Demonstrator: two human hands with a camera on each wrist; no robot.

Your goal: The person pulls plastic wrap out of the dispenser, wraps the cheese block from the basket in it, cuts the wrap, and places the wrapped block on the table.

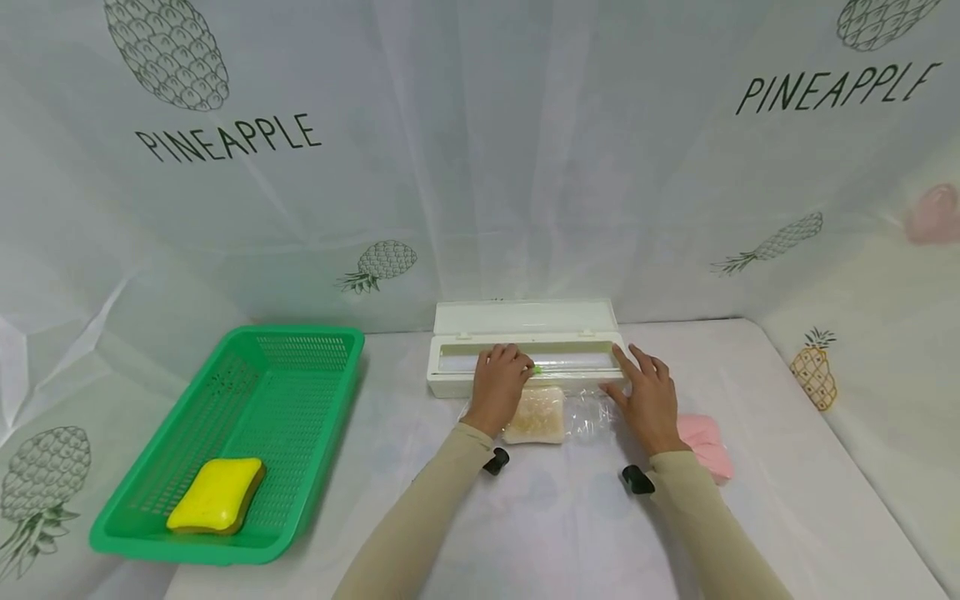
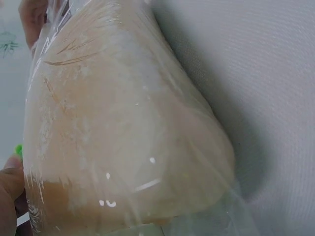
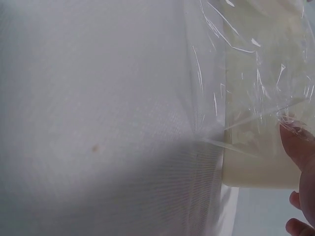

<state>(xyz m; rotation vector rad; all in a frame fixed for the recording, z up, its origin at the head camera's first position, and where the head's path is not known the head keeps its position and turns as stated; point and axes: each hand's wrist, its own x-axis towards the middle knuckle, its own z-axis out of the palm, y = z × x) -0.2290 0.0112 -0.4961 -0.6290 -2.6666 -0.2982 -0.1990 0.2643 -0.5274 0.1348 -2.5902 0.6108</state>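
Note:
A white plastic wrap dispenser (image 1: 450, 386) stands at the back of the table with its lid (image 1: 525, 317) up and a roll of film inside. My left hand (image 1: 498, 383) reaches over its front rail and pinches the small green slide cutter (image 1: 536, 369). At the dispenser's right end, my right hand (image 1: 649, 404) holds the box, thumb on the film at the front and index finger over the top. Clear plastic wrap (image 3: 261, 88) hangs from the box over a pale, bread-like block (image 2: 118, 123) lying just in front.
A green basket (image 1: 341, 400) on the left holds a yellow block (image 1: 217, 494) with a brownish side. Beside my right wrist lies a pink block (image 1: 707, 446), partly hidden by the sleeve. Behind the dispenser hangs a pineapple-print cloth (image 1: 510, 167).

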